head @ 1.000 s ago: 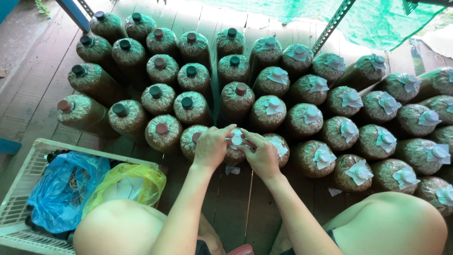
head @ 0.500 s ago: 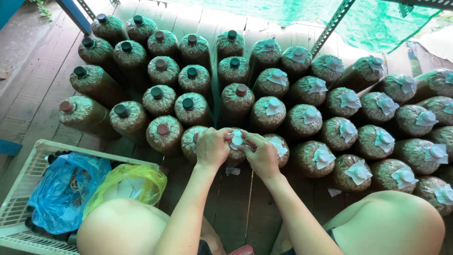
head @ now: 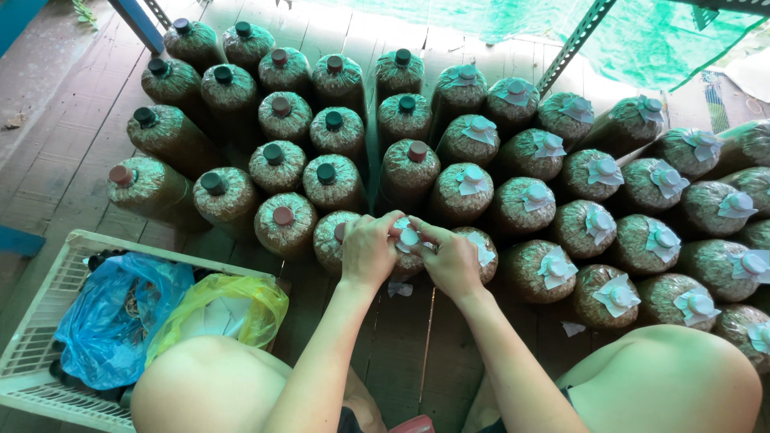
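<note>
Many plastic bags packed with grainy brown substrate stand upright in rows on a wooden floor. Those on the left have bare dark or red caps (head: 326,173); those on the right carry a pale paper square over the cap (head: 554,265). My left hand (head: 367,248) and my right hand (head: 451,261) meet over one front-row bag (head: 410,258), fingers pinching a pale paper cover (head: 408,237) on its neck. The hands hide most of that bag.
A white plastic crate (head: 50,321) at lower left holds a blue bag (head: 112,317) and a yellow bag (head: 220,309). My bare knees fill the bottom edge. A green metal post (head: 573,44) and green netting (head: 642,36) stand behind the bags. Paper scraps (head: 572,328) lie on the boards.
Both hands stay on the same front-row bag; the fingers shift slightly around the paper cover. Nothing else has moved.
</note>
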